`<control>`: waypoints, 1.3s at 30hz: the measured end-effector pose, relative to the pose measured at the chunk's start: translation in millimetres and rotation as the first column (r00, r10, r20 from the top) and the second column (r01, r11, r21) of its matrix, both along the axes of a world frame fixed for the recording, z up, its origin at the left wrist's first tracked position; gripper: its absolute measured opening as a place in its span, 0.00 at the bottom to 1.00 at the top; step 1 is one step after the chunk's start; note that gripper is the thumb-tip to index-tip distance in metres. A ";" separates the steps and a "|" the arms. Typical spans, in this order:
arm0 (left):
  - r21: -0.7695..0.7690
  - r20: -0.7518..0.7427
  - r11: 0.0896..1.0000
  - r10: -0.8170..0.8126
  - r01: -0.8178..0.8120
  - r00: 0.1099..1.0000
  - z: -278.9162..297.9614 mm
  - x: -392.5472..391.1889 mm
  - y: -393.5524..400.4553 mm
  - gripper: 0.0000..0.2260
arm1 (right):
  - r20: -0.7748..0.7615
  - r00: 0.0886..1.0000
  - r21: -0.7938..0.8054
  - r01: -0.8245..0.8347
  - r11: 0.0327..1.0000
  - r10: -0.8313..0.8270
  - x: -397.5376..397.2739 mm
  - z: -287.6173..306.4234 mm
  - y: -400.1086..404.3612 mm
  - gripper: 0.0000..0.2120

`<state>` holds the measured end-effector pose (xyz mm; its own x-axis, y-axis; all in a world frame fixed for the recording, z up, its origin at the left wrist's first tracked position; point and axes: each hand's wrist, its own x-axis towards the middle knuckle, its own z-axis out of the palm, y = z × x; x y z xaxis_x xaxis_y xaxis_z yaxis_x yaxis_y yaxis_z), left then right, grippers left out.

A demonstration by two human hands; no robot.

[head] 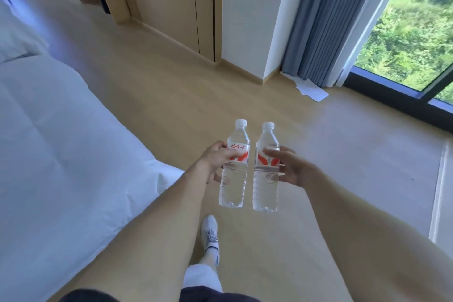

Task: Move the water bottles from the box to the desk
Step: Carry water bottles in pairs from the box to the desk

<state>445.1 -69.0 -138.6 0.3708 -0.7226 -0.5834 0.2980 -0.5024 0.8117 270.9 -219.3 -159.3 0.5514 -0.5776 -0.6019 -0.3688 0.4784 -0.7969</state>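
Two clear water bottles with white caps and red-and-white labels are held upright in the air over the wooden floor, side by side and a little apart. My left hand point(215, 159) grips the left bottle point(234, 179) around its label. My right hand point(289, 167) grips the right bottle point(266, 184) the same way. No box or desk shows in this view.
A bed with white bedding point(61, 142) fills the left side. Wooden cabinets point(171, 2) and a white wall stand ahead. A grey curtain point(326, 19) and a floor-length window point(416, 32) are at the right, with white paper point(311, 89) on the floor below. My shoe point(209, 230) steps on open floor.
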 end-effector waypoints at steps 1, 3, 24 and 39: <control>0.003 -0.001 1.000 0.004 -0.004 1.000 -1.5 12.5 -13.3 0.27 | -0.011 1.000 -0.001 -0.014 1.000 0.014 15.3 -1.5 -13.4 0.17; 0.004 -0.014 1.000 0.019 -0.019 1.000 -6.0 40.7 -40.0 0.28 | -0.037 0.999 -0.007 -0.040 0.999 0.039 47.9 -3.8 -39.9 0.17; 0.038 -0.033 0.975 0.221 -0.219 0.975 -20.3 379.6 -259.5 0.26 | -0.078 0.973 0.007 -0.217 0.976 0.217 410.8 12.0 -292.7 0.14; 0.072 -0.003 0.857 0.511 -0.510 0.859 -16.1 624.5 -384.3 0.28 | -0.096 0.863 0.048 -0.493 0.869 0.495 712.9 9.0 -455.6 0.15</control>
<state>1069.6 -453.3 -154.7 0.6639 -0.3947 -0.6352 0.5443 -0.3274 0.7724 983.8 -674.9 -150.3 0.6965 -0.2321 -0.6790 -0.6396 0.2282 -0.7341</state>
